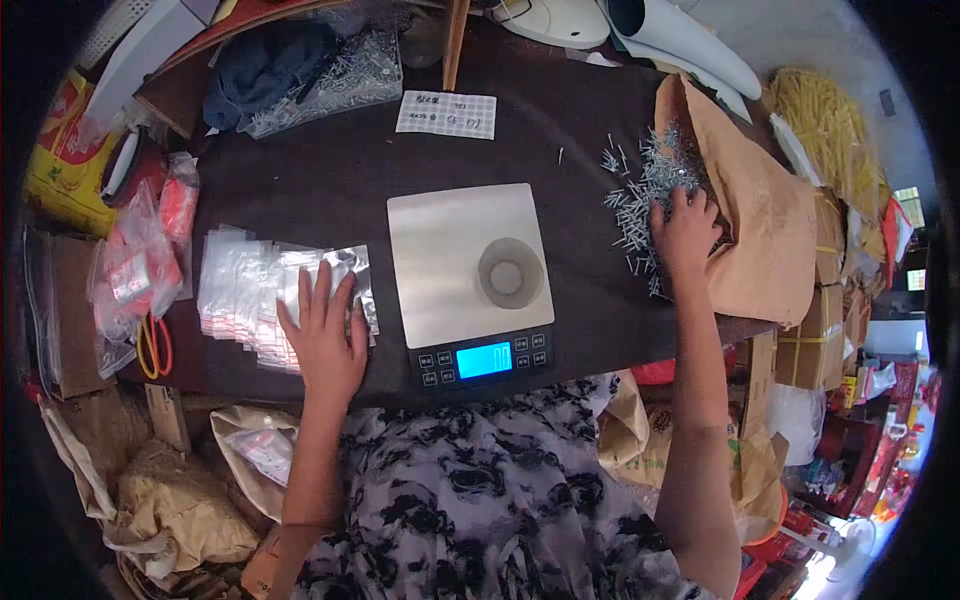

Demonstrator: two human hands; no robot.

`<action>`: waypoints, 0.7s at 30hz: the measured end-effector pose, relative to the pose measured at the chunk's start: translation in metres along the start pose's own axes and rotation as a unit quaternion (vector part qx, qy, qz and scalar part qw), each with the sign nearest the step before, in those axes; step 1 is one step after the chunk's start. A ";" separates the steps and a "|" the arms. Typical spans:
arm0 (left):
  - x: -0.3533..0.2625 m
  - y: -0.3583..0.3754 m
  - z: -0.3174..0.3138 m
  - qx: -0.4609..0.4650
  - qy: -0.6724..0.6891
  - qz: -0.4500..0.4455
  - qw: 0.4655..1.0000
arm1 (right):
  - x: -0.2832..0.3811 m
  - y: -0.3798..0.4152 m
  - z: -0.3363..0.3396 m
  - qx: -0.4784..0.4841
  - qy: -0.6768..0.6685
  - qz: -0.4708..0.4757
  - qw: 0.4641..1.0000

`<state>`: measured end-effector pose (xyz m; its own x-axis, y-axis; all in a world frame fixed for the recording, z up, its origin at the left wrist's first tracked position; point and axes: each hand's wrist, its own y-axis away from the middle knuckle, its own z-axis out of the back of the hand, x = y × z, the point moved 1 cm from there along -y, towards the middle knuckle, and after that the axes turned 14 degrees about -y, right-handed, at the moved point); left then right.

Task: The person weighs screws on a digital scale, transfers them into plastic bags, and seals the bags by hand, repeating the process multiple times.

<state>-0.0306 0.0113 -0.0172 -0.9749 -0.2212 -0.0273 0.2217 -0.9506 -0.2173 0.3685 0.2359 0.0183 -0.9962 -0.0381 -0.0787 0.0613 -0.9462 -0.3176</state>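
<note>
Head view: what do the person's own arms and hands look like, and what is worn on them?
Both arms are bare along all that shows; no sleeves or gloves cover them. The left hand and right hand show no rings, watch or bracelets. The only clothing in view is a black-and-white floral patterned garment on the torso.

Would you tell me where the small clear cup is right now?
In the head view, the clear cup sits on the right part of the scale's platform, above its blue display, between both hands.
</note>
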 end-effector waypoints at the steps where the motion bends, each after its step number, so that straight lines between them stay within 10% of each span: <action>1: 0.001 0.000 0.000 -0.002 0.000 0.000 1.000 | -0.005 -0.001 -0.002 -0.015 -0.018 0.014 1.000; 21: 0.001 0.001 -0.002 -0.009 -0.002 -0.004 1.000 | -0.006 -0.004 0.005 0.031 -0.132 0.020 0.991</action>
<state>-0.0315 0.0102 -0.0191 -0.9764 -0.2146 -0.0223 0.2138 -0.9484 -0.2342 0.3736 0.2379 0.0245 -0.9751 -0.1515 0.1620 0.1058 -0.9596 -0.2607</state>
